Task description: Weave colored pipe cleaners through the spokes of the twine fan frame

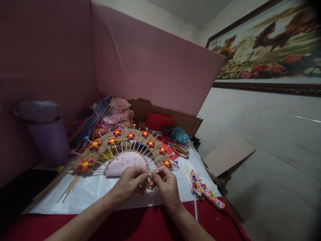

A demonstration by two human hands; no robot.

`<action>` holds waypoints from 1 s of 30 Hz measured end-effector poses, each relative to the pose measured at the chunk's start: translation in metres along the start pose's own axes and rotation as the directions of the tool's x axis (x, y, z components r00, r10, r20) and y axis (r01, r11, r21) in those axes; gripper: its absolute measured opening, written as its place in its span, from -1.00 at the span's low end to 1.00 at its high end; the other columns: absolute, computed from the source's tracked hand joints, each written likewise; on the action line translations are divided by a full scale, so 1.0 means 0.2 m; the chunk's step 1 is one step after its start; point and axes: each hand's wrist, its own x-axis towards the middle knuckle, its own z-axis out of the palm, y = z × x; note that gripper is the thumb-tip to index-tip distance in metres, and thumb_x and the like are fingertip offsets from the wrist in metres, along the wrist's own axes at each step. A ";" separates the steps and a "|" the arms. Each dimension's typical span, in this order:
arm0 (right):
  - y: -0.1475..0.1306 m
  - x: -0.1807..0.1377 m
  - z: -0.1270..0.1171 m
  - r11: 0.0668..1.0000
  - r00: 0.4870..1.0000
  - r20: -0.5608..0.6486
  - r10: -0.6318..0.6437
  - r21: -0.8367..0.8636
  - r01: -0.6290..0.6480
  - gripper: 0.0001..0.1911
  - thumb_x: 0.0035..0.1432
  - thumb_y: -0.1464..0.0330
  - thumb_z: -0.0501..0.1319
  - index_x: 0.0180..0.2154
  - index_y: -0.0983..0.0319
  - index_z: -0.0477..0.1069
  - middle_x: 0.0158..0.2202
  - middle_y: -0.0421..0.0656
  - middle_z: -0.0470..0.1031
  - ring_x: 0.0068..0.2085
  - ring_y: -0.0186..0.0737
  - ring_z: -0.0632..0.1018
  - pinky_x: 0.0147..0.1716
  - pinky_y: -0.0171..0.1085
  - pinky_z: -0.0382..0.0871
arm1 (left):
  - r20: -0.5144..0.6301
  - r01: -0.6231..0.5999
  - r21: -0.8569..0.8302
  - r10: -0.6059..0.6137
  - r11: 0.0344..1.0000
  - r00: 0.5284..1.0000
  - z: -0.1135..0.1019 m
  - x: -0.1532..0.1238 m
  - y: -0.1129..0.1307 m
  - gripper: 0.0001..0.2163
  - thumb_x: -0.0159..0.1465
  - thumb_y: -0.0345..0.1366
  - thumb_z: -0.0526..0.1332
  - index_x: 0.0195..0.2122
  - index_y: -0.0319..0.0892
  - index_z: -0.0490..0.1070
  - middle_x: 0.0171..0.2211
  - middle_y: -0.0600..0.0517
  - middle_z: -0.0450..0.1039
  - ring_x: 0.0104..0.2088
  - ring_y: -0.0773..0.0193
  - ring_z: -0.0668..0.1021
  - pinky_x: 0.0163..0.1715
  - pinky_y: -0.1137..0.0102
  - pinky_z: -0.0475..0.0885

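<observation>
My left hand (135, 182) and my right hand (165, 184) meet fingertip to fingertip just in front of the fan-shaped woven craft. Both are closed in a pinch; whatever sits between the fingertips is too small and hidden to make out. Behind them stands the arched woven piece (101, 152), made of twine over thin sticks, with red-orange flowers (130, 135) that have yellow centres. Small coloured tips top the sticks along its outer edge. A white half-round pad with pink dots (126, 160) fills its inner arch, close to my left hand.
A flower-patterned glue gun (204, 192) lies at the right, its cord running off the front edge. Behind are scissors (179, 149), a blue yarn ball (179, 135) and red sheets (159, 121). A purple bin (48, 140) stands left; loose sticks (70, 189) lie on the white sheet (100, 201).
</observation>
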 end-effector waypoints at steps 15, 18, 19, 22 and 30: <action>0.04 0.00 -0.01 0.967 0.976 0.075 -0.202 -0.141 0.211 -0.80 0.02 0.28 0.26 -0.52 0.24 0.32 -0.50 -0.26 0.27 -0.43 -0.35 0.33 -0.44 -0.39 0.24 | 0.150 0.008 0.138 -0.029 0.990 0.988 -0.03 -0.01 -0.04 -0.71 0.15 -0.11 0.16 -0.54 -0.23 0.25 -0.72 0.18 0.21 -0.75 0.50 0.23 -0.78 0.58 0.08; 0.06 0.01 0.00 0.997 0.998 0.007 -0.062 -0.044 0.062 -0.75 0.04 0.20 0.24 -0.46 0.22 0.28 -0.62 -0.33 0.22 -0.62 -0.43 0.25 -0.64 -0.43 0.16 | 0.065 0.034 0.013 -0.035 0.999 0.997 -0.02 0.01 -0.05 -0.68 0.14 -0.07 0.18 -0.54 -0.23 0.25 -0.69 0.15 0.29 -0.75 0.48 0.29 -0.77 0.57 0.17; 0.06 0.01 0.00 0.999 0.999 -0.023 -0.031 -0.018 0.031 -0.74 0.04 0.17 0.24 -0.45 0.22 0.27 -0.64 -0.34 0.22 -0.66 -0.44 0.22 -0.69 -0.44 0.12 | 0.044 0.038 -0.034 -0.036 0.999 0.998 -0.01 0.02 -0.05 -0.67 0.14 -0.05 0.18 -0.52 -0.24 0.26 -0.66 0.13 0.33 -0.74 0.47 0.32 -0.75 0.56 0.21; 0.06 0.02 0.00 0.999 0.996 -0.081 -0.049 0.003 0.049 -0.71 0.01 0.16 0.25 -0.45 0.23 0.26 -0.61 -0.32 0.28 -0.65 -0.44 0.27 -0.71 -0.45 0.14 | 0.042 0.061 -0.124 -0.057 0.990 0.998 0.00 0.02 -0.05 -0.66 0.11 -0.02 0.20 -0.48 -0.26 0.29 -0.59 0.08 0.41 -0.73 0.45 0.39 -0.74 0.54 0.27; 0.04 -0.01 0.00 0.975 0.981 -0.009 -0.193 -0.114 0.191 -0.83 0.06 0.28 0.24 -0.45 0.25 0.35 -0.58 -0.30 0.27 -0.59 -0.43 0.27 -0.61 -0.42 0.15 | -0.019 0.024 -0.137 -0.027 0.990 0.999 -0.03 0.03 -0.06 -0.67 0.12 -0.05 0.21 -0.51 -0.26 0.31 -0.61 0.09 0.38 -0.72 0.46 0.38 -0.75 0.58 0.22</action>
